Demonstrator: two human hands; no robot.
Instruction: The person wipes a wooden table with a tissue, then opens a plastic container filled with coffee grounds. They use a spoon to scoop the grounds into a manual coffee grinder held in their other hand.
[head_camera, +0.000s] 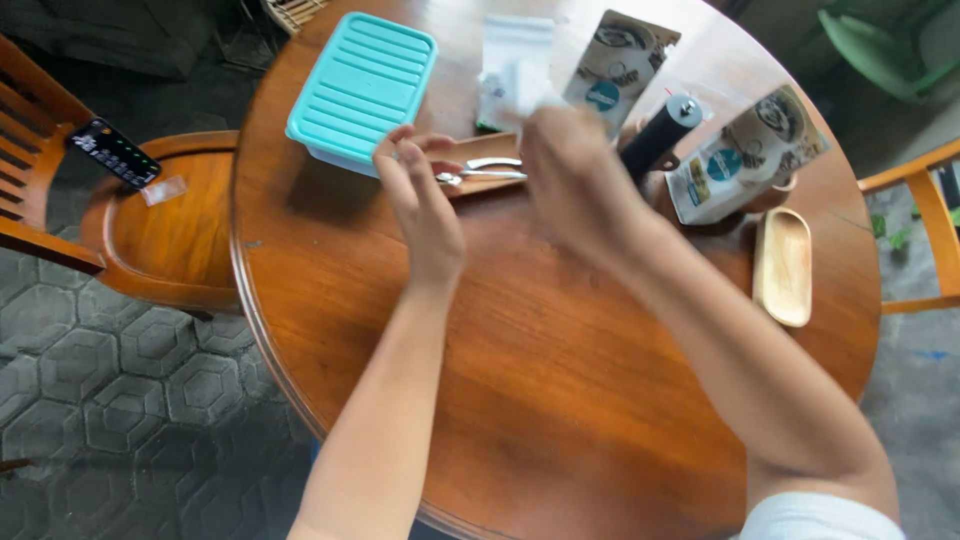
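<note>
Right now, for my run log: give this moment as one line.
left hand: touching metal spoon | right hand: holding white packet, blurred | teal box beside | round wooden table

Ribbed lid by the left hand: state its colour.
Turquoise; the lid shows clearly in the head view.

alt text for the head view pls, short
Two bare hands work over a round wooden table: the left hand reaches metal spoons beside a teal-lidded container, while the blurred right hand lifts something white. Two printed pouches, a black cylinder and a small wooden tray sit to the right.
</note>
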